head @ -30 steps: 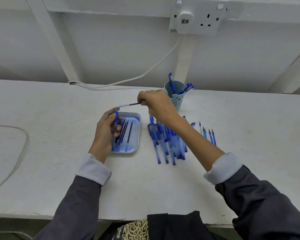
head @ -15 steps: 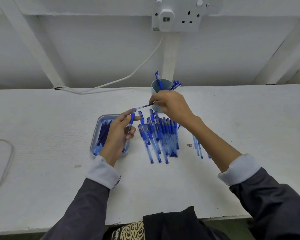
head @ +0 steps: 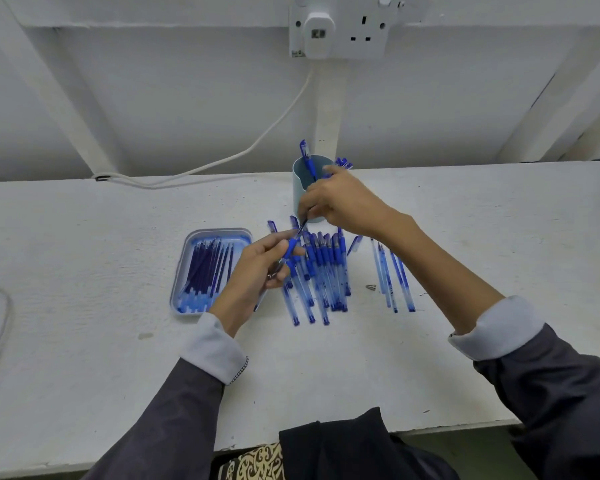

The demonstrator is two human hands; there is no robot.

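Head view: your left hand grips a blue pen barrel above the surface, fingers curled round it, just right of the tray of refills. Your right hand pinches the thin refill at the barrel's upper end, in front of the pen cup. Beneath both hands, loose pens lie in a row on the surface.

I work at a white painted bench. High above it on the white wall sits a double socket — a white cable drops leftward from it, a white post stands directly beneath it, and slanted braces flank it.
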